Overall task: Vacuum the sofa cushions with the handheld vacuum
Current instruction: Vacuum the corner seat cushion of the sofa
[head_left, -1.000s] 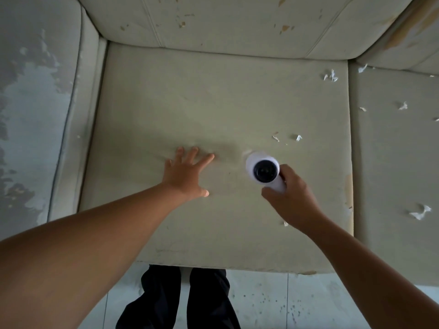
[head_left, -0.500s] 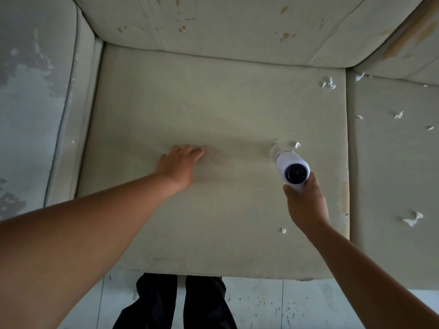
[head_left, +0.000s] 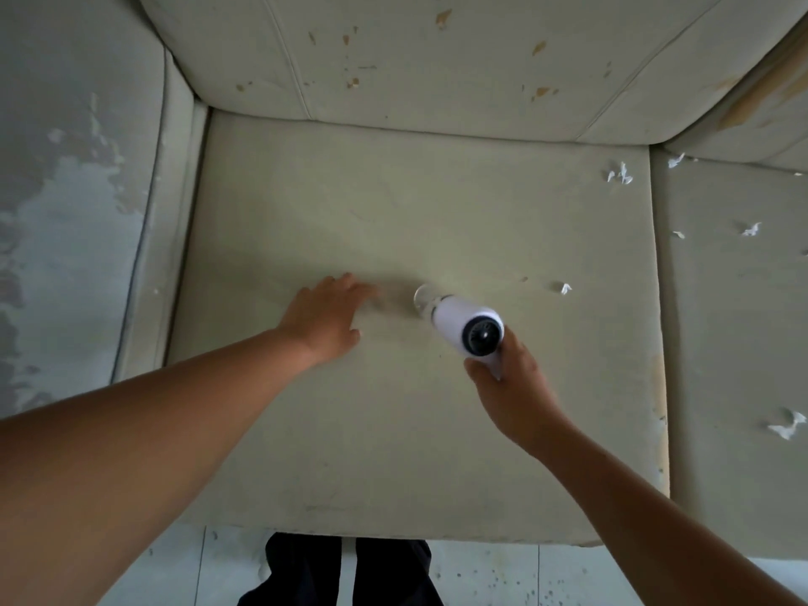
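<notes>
Handheld vacuum (head_left: 470, 325) gripped by right hand (head_left: 513, 395) around the handle at the lower rear end — fingers wrapped tight, white body projecting up and to the left from the fist. Clear nozzle (head_left: 422, 297) pressed to the seat cushion (head_left: 393, 430) near its centre, just beside the fingertips of the left hand (head_left: 325, 319).

Left hand laid flat, palm down, fingers loosely spread (holding nothing), forearm extended from lower left. Right forearm entering from lower right, wrist angled toward the cushion centre.

Vacuum body: smooth white cylinder, dark circular vented cap at the rear. Cushion: pale beige fabric, square, faintly stained. Backrest (head_left: 437, 59) — same colour, flaked with tan spots. White paper scraps (head_left: 565, 289) scattered to the right of the nozzle, more on the adjacent cushion (head_left: 734, 343).
</notes>
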